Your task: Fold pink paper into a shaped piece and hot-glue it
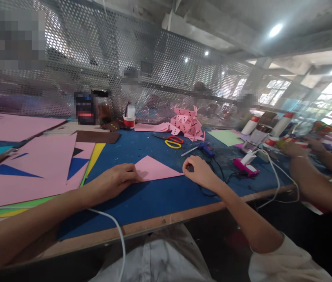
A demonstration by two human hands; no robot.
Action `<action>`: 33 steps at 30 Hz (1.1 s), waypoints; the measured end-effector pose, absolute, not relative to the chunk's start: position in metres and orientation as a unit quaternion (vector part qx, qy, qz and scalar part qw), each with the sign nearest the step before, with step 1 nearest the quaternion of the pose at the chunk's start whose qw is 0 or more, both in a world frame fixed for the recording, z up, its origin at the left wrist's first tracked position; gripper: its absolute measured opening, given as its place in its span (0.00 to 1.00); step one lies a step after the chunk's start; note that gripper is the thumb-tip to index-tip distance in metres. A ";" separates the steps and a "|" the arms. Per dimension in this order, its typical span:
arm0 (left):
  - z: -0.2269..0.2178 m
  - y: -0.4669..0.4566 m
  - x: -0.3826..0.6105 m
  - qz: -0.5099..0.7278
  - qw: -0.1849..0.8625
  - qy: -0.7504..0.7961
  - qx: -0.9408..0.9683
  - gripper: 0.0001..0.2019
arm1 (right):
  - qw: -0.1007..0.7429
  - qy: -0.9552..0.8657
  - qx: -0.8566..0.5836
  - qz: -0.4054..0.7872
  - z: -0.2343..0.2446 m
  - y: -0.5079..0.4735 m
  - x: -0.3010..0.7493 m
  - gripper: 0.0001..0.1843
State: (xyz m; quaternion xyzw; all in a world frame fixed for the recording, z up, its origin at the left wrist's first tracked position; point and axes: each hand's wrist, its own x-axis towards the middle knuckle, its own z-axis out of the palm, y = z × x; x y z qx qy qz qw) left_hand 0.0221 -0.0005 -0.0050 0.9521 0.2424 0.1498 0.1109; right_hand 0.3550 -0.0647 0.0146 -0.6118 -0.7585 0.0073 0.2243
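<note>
A pink paper triangle (156, 169) lies on the blue table top in front of me, its peak toward the far side. My left hand (121, 177) is closed on the paper's left end, the fingers bent together and covering that corner. At the narrow right tip, my right hand (199, 172) pinches the paper between thumb and curled fingers. Just beyond the right hand rests a blue glue gun (205, 149) with its cord trailing behind my wrist. Scissors (173, 141) with red and yellow handles lie past the triangle.
Large pink sheets (42, 164) are stacked at left over coloured ones. At the back stand a heap of folded pink pieces (186, 123) and a paper cup (129, 121). A pink power strip (245, 167) with white cables lies at right, near another person's arm (309, 180).
</note>
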 end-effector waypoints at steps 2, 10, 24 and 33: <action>-0.006 0.000 0.022 0.149 0.111 0.242 0.952 0.15 | 0.266 -0.783 -0.562 0.027 0.024 -0.066 0.338 0.03; -0.003 -0.003 0.024 0.160 0.105 0.237 0.952 0.14 | 0.170 -0.841 -0.491 0.149 0.018 -0.037 0.273 0.04; -0.003 -0.009 0.045 0.185 0.171 0.342 0.905 0.10 | 0.188 -0.828 -0.486 0.207 0.001 -0.024 0.277 0.05; 0.004 -0.003 0.073 0.131 0.210 0.464 0.850 0.12 | 0.181 -0.832 -0.487 0.196 -0.004 -0.021 0.278 0.04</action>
